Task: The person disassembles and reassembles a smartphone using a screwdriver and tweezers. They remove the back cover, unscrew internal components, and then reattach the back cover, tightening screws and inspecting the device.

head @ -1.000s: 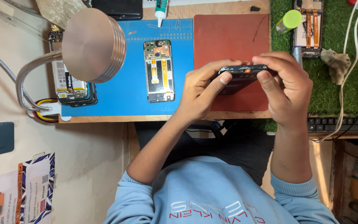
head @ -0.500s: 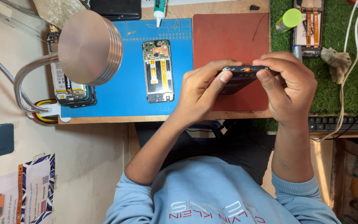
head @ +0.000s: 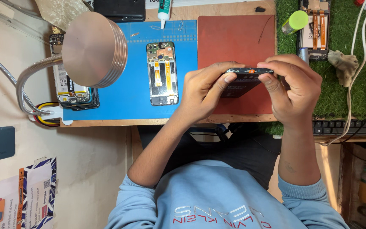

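Both of my hands hold a dark phone (head: 243,81) edge-on above the red mat (head: 234,38). My left hand (head: 204,91) grips its left end with fingers curled under and the thumb on the top edge. My right hand (head: 295,91) clasps the right end, fingertips pressed on the upper edge. Much of the phone is hidden by my fingers. An opened phone (head: 162,74) with its insides showing lies on the blue mat (head: 132,97), to the left of my left hand.
A copper lamp head (head: 94,48) on a bendy neck hangs over another opened phone (head: 70,91). A glue tube (head: 164,10), a green-capped bottle (head: 295,21), a third opened phone (head: 314,25), a cloth (head: 342,63), white cables and a keyboard (head: 348,126) lie around.
My hands and the dark phone have shifted very slightly; the grip is the same and nothing else has moved.
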